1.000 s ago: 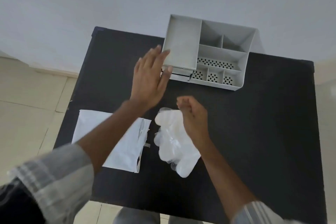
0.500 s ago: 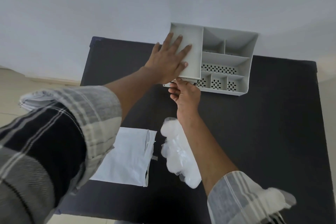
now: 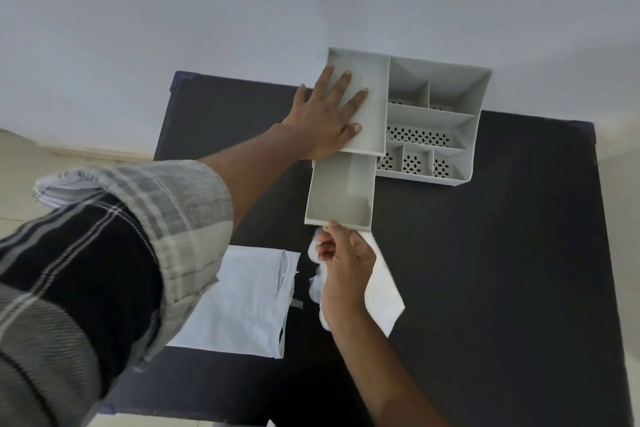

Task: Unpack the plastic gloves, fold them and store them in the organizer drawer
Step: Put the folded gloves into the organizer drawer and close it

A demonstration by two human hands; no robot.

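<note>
Left hand [image 3: 325, 118] flat on organizer [image 3: 433, 121]; right hand [image 3: 343, 263] apparently pinching drawer [image 3: 341, 198] front

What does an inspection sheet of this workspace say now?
Surface: black table, mostly bare.
Job's things: grey organizer at the far edge; its drawer pulled out, empty; clear gloves bunched under the right hand; white packet lying flat, open.
Clutter: nothing seen.
Hands: left hand flat on the organizer top; right hand pinching the drawer front.
Cables: nothing seen.
Surroundings: pale wall, tiled floor.
</note>
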